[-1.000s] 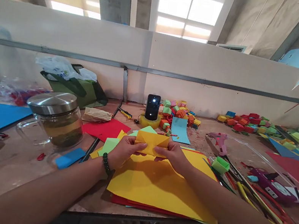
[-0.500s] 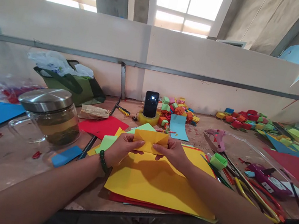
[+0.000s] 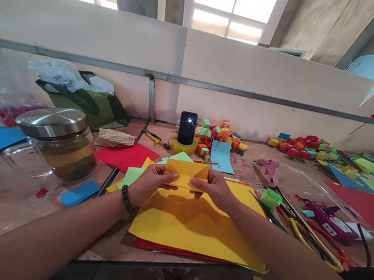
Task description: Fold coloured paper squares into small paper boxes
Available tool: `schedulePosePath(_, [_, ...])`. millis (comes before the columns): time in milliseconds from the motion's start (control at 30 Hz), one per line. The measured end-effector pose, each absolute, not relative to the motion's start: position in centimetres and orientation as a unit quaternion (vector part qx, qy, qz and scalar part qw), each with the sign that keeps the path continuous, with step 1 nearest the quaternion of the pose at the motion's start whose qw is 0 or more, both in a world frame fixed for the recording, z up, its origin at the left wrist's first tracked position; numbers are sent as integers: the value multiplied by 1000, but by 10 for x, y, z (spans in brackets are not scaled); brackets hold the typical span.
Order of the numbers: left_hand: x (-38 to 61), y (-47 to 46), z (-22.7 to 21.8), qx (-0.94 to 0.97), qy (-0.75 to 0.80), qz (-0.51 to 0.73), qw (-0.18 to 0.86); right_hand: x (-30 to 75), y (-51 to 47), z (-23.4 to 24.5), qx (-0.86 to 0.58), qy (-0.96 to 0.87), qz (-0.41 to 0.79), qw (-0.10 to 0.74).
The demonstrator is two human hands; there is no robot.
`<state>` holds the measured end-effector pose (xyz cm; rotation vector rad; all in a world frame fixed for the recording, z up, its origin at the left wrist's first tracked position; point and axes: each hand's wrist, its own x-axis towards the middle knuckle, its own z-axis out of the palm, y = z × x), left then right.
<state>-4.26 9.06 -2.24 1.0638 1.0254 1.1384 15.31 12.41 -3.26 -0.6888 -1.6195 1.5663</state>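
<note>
Above the yellow sheet (image 3: 199,236), I observe folded yellow paper (image 3: 187,170), left hand (image 3: 153,180) pinching one end, right hand (image 3: 217,190) pinching the other, phone (image 3: 187,128) upright beyond the sheet.

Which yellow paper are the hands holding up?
The small folded yellow paper, pinched between the left hand and the right hand. The big yellow sheet lies below, spread flat on top of the paper stack.
</note>
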Motion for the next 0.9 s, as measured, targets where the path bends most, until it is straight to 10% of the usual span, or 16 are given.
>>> schedulePosePath(900, [-45, 91, -22, 423, 457, 458, 635, 150, 122, -26, -289, -617, 601, 418])
